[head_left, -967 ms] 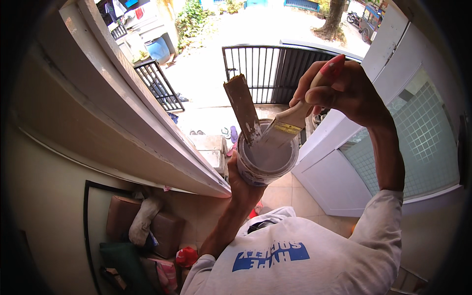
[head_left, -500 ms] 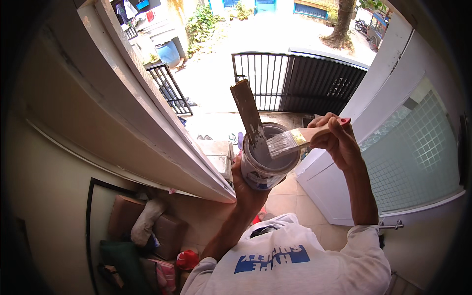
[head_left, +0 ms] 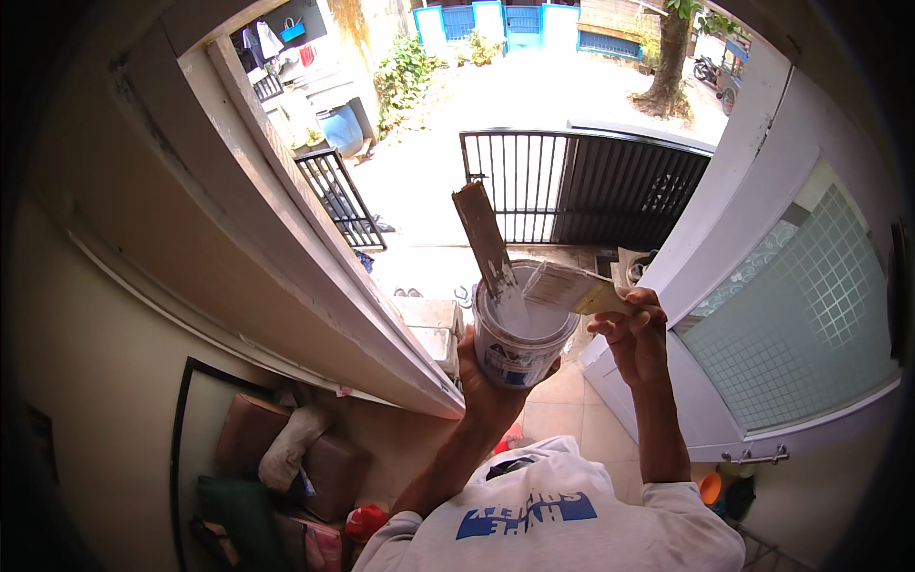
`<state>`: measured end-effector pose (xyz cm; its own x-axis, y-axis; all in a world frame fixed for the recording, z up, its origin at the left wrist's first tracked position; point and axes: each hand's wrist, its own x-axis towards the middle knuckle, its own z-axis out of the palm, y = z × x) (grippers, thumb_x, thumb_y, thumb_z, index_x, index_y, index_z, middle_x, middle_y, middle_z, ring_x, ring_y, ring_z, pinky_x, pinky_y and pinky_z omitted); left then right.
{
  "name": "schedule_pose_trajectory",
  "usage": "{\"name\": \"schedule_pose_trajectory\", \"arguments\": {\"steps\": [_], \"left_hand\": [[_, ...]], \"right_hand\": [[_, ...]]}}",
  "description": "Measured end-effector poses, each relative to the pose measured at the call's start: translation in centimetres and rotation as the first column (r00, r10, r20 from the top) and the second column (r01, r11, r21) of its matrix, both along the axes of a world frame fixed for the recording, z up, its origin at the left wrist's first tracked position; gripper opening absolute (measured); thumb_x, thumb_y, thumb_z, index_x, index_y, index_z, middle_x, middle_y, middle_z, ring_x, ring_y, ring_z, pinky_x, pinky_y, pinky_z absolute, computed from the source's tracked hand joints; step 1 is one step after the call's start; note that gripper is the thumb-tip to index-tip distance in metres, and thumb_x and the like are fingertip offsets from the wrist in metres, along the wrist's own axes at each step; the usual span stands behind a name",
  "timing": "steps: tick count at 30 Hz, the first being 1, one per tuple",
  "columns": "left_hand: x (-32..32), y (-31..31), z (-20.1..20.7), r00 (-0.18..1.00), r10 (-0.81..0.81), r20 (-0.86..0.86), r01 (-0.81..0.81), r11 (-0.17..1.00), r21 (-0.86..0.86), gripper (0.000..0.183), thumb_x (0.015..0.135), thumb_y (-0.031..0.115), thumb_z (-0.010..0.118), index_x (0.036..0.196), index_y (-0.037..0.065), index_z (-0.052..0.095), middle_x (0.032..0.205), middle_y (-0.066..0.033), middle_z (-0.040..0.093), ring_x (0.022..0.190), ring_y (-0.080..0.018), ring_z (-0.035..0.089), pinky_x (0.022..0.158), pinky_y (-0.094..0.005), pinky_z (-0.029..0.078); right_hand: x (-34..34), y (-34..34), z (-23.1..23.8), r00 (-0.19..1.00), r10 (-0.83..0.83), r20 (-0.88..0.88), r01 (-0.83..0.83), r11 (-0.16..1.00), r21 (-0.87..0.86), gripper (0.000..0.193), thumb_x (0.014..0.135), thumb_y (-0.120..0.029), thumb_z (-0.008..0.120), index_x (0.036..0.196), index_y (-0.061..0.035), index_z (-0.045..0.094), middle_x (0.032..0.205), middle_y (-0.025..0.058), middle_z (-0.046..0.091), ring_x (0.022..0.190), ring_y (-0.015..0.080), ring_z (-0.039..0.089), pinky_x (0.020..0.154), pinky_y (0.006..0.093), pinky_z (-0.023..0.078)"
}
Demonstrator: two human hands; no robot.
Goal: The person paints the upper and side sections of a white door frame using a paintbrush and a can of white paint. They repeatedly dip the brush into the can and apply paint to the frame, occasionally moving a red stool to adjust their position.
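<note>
My left hand is wrapped round the side of a paint can, holding it up in front of me. Pale paint coats the can's inside and rim. A flat wooden stick stands tilted in the can, smeared with paint at its lower end. Closed on the handle of a wide paintbrush, my right hand is just right of the can. The brush's pale, paint-covered bristles are over the can's opening by the right rim. Whether they touch the rim I cannot tell.
A door with a frosted glass panel is at the right. On the left runs a pale door edge or frame. Ahead stands a black metal gate. Brown cushions and a red item lie at lower left.
My right hand has moved down and turned, so the brush now slants with its bristles higher than the handle. The can is still in my left hand, slightly lower in view.
</note>
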<state>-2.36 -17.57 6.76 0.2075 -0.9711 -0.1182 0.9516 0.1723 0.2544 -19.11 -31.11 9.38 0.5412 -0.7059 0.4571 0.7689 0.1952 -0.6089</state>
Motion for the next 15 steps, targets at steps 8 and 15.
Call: {"name": "schedule_pose_trajectory", "arguments": {"steps": [8, 15], "left_hand": [[-0.1, 0.1, 0.9, 0.999, -0.005, 0.032, 0.006, 0.999, -0.034, 0.070, 0.091, 0.056, 0.042, 0.147, 0.015, 0.035, 0.147, -0.0169, 0.041, 0.132, -0.0375, 0.044, 0.101, -0.0680, 0.038], [-0.8, -0.5, 1.1, 0.997, -0.018, 0.080, 0.023, 0.998, -0.056, 0.070, 0.092, 0.057, 0.040, 0.147, 0.014, 0.036, 0.146, -0.0165, 0.041, 0.131, -0.0379, 0.044, 0.100, -0.0671, 0.040]], "right_hand": [[0.3, 0.4, 0.3, 0.994, 0.059, 0.097, -0.047, 0.991, -0.124, 0.024, 0.090, -0.027, 0.071, 0.104, -0.0088, 0.068, 0.121, 0.0163, 0.057, 0.105, 0.0280, 0.066, 0.092, 0.0455, 0.059], [0.1, 1.1, 1.3, 0.992, -0.087, 0.087, 0.100, 0.981, -0.168, 0.030, 0.090, -0.024, 0.071, 0.110, -0.0030, 0.064, 0.123, 0.0189, 0.053, 0.115, 0.0305, 0.060, 0.098, 0.0453, 0.055]]}}
